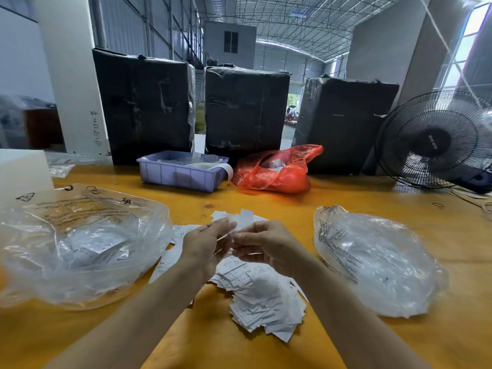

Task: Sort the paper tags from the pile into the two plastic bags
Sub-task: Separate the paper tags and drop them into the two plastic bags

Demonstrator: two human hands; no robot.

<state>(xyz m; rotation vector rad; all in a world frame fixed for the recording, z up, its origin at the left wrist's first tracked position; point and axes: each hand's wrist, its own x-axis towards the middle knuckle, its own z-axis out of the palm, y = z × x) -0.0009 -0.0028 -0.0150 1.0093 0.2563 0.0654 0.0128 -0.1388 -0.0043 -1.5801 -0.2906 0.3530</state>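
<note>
Paper tags (262, 296): piled on yellow tabletop (346, 198) between two clear plastic bags (80, 246) (372, 259). Left hand (205, 246) and right hand (266, 246): fingers pinching tags above the pile.

Your colours around the yellow table (346, 198)
White black-printed tags (262, 302) lie on it; behind them, a lilac tray (181, 177) and a red bag (277, 174).

Daylight pours in from open hall end and window (463, 49) on my right, blown out there. Tabletop (213, 342) evenly bright, soft shadows. Glare on clear bags (80, 249). Hands (234, 246) motion-blurred. Strong wide-angle bending at edges.
</note>
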